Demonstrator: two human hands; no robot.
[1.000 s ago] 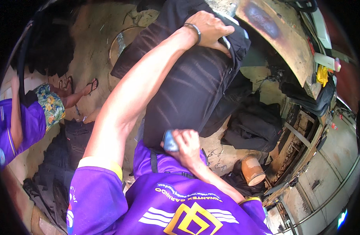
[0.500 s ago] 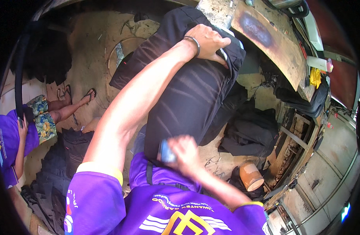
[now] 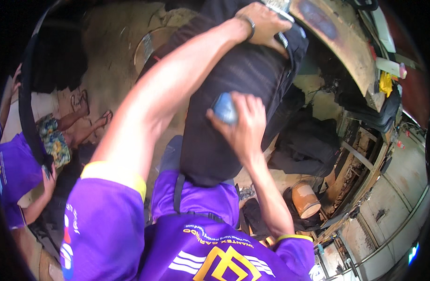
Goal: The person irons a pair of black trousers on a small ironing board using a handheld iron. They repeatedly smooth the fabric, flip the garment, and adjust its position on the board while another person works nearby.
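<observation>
A pair of black trousers (image 3: 219, 93) with faint pale streaks lies stretched out in front of me, running from my lap away to the far right. At its far end my left hand (image 3: 266, 25) is closed on the trousers, beside a small ridged metallic strip. My right hand (image 3: 245, 122) has its fingers wrapped round a rounded blue block (image 3: 225, 108), over the middle of the trouser leg. Whether the block touches the cloth I cannot tell. What supports the trousers underneath is hidden.
A brown board with a dark scorched patch (image 3: 318, 18) stands at the far right, with a yellow cloth (image 3: 386, 84) beside it. Dark garments (image 3: 304, 145) and an orange-brown container (image 3: 306, 199) lie at right. Another person in purple (image 3: 20, 164) sits at left.
My right hand has moved the blue block away from my lap, up to the middle of the trouser leg. My left hand keeps its hold. The view has shifted slightly.
</observation>
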